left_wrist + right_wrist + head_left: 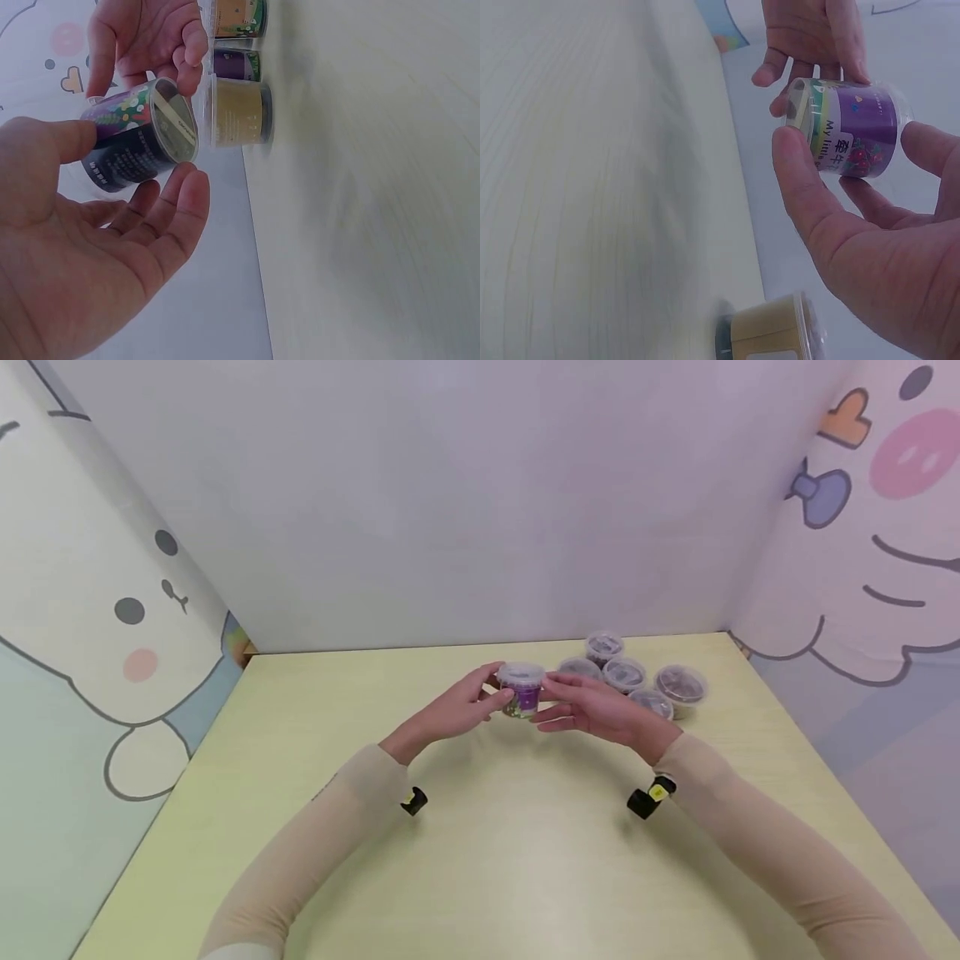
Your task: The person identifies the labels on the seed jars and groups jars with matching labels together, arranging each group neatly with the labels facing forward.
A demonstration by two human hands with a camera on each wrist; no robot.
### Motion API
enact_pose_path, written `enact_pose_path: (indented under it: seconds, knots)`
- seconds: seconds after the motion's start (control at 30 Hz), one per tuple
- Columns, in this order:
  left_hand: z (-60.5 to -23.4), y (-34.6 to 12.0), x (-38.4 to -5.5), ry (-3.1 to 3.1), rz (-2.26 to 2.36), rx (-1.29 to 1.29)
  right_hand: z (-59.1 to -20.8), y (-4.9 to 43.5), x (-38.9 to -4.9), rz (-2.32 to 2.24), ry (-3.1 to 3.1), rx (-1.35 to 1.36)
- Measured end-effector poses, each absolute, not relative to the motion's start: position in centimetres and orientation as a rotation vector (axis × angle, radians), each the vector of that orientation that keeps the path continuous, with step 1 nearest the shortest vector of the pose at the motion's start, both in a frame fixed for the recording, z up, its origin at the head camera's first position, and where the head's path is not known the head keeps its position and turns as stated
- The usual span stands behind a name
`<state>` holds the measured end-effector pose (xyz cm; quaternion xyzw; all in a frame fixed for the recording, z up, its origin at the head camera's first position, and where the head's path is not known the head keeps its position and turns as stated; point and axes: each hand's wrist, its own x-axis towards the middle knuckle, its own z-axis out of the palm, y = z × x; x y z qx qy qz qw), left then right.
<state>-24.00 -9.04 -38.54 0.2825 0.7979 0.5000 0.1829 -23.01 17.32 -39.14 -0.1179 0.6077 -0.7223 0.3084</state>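
A small plastic cup (pixel 524 695) with a clear lid and a purple, flower-printed label is held between both hands above the table. My left hand (pixel 454 708) grips its left side, thumb across the front. My right hand (pixel 596 707) holds the other side. In the right wrist view, thumb and a finger pinch the cup (pixel 864 124) between its lid end and its base. The left wrist view shows a dark printed panel on the cup (pixel 127 156) and something pale inside its see-through bottom. The lid is on.
Several similar lidded cups stand at the back right, among them a wider tan one (pixel 681 687) and a small one (pixel 604 647) near the wall. The pale wooden table (pixel 517 860) meets a grey-white wall (pixel 465 510) behind. Cartoon-printed panels (pixel 97 593) flank both sides.
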Motion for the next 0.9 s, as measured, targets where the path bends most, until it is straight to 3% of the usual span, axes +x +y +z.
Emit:
enact_pose_path:
  seconds: [0.9]
  knots:
    - [-38.7,-10.2,-23.9,2.321,1.474,0.789,-38.0,16.2,-23.6,-1.814,1.687,-0.359]
